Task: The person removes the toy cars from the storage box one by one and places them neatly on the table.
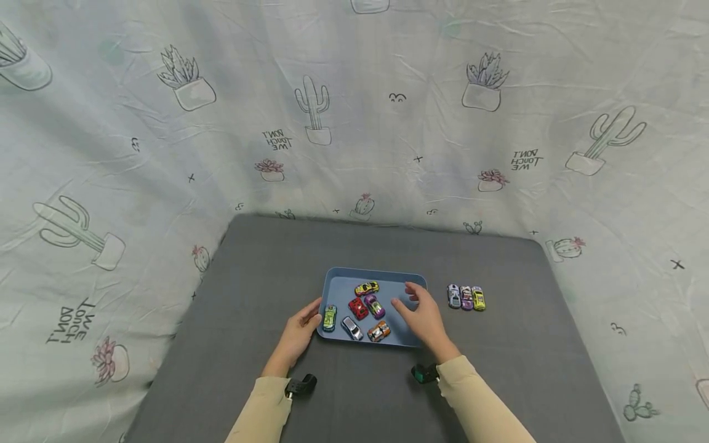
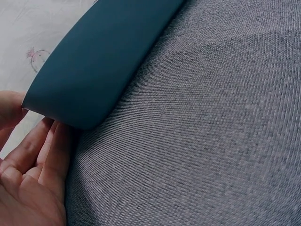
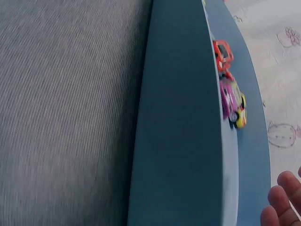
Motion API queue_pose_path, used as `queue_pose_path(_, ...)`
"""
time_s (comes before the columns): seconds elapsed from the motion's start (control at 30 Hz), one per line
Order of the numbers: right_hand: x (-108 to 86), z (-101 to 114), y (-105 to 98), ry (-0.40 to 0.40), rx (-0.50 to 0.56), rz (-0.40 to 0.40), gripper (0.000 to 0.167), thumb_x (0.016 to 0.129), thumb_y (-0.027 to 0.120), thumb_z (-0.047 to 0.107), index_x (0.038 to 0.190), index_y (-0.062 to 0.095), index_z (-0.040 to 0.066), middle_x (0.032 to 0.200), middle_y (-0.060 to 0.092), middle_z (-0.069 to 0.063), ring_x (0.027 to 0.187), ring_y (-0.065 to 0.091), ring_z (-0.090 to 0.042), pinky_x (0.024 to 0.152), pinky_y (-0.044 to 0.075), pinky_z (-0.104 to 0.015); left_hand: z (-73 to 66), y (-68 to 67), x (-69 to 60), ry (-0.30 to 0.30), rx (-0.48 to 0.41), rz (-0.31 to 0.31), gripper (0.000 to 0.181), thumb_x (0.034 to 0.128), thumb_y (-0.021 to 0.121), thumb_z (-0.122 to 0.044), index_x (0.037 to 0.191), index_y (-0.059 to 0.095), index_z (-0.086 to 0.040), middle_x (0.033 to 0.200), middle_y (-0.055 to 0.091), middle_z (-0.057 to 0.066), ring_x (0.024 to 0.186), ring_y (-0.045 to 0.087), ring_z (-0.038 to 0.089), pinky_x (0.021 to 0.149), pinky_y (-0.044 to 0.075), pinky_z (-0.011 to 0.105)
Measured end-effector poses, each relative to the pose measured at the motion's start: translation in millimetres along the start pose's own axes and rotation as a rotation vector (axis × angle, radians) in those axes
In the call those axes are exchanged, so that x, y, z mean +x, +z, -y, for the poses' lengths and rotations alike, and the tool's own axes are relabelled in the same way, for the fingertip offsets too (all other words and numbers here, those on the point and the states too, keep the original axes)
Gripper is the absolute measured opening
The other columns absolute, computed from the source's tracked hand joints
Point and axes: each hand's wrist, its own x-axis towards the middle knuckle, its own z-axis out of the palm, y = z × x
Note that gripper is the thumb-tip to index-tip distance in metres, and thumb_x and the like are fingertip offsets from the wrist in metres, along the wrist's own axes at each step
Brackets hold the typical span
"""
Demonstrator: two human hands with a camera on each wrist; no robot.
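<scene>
A shallow blue tray [image 1: 346, 274] lies on the dark grey cloth and holds several small toy cars. Among them are a yellow car [image 1: 367, 288], a red car [image 1: 358, 308], a purple car [image 1: 374, 306], a green car [image 1: 329, 318], a silver car [image 1: 352, 328] and an orange car [image 1: 379, 331]. At the tray's left edge my left hand [image 1: 299, 337] pinches the wall near the front corner, thumb at the rim and fingers outside and under it. Over the tray's right part, my right hand [image 1: 423, 317] hovers with fingers apart, holding nothing.
To the right of the tray, three toy cars stand side by side: a white one [image 1: 454, 296], a purple-and-white one [image 1: 467, 298] and a yellow one [image 1: 479, 298]. Behind the grey table [image 1: 266, 258] hangs a pale curtain [image 1: 365, 123] printed with cacti.
</scene>
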Motion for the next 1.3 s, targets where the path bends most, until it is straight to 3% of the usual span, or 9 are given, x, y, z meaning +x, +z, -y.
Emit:
queue_pose_path(0.23,0.6,6,13,-0.006,0.04,0.042,0.067,0.087,0.07,0.045,0.136,0.052,0.004,0.124,0.061,-0.014,0.11,0.056,-0.03,0.09,0.048,-0.048,1.5,-0.2,-0.3,0.005,0.004,-0.007,0.042,0.099,0.057,-0.021,0.14,0.052,-0.027,0.141,0.052,0.003,0.13,0.045,0.021,0.108,0.035,0.045)
queue_pose_path(0.53,-0.6,13,29,0.051,0.065,0.111,0.063,0.087,0.072,0.04,0.135,0.053,0.004,0.122,0.061,-0.012,0.108,0.057,-0.029,0.089,0.049,-0.047,1.5,-0.7,-0.1,0.002,0.001,-0.006,0.042,0.0991,0.057,-0.022,0.141,0.052,-0.025,0.141,0.051,0.004,0.131,0.044,0.022,0.108,0.034,0.044)
queue_pose_path(0.8,-0.3,13,41,0.083,0.046,0.16,0.06,0.087,0.074,0.034,0.135,0.052,0.006,0.121,0.061,-0.008,0.109,0.057,-0.026,0.088,0.05,-0.044,1.0,-2.7,0.8,0.002,-0.003,0.024,0.045,0.101,0.053,-0.013,0.145,0.046,-0.014,0.144,0.047,0.013,0.134,0.04,0.027,0.109,0.031,0.049)
queue_pose_path(1.13,3.2,9,48,0.127,0.069,0.214,0.063,0.083,0.077,0.03,0.134,0.052,0.003,0.123,0.058,-0.011,0.107,0.054,-0.027,0.087,0.049,-0.044,-0.3,-2.7,-0.7,-0.004,-0.006,-0.003,0.042,0.0989,0.058,-0.021,0.141,0.052,-0.025,0.141,0.051,0.004,0.131,0.045,0.021,0.108,0.035,0.044)
queue_pose_path(1.3,2.5,8,52,0.147,0.095,0.201,0.062,0.082,0.079,0.029,0.133,0.053,0.003,0.123,0.056,-0.013,0.109,0.053,-0.029,0.088,0.049,-0.045,1.0,-2.8,-0.6,0.014,-0.006,0.005,0.043,0.0988,0.058,-0.021,0.141,0.052,-0.023,0.141,0.052,0.006,0.131,0.044,0.022,0.108,0.034,0.045)
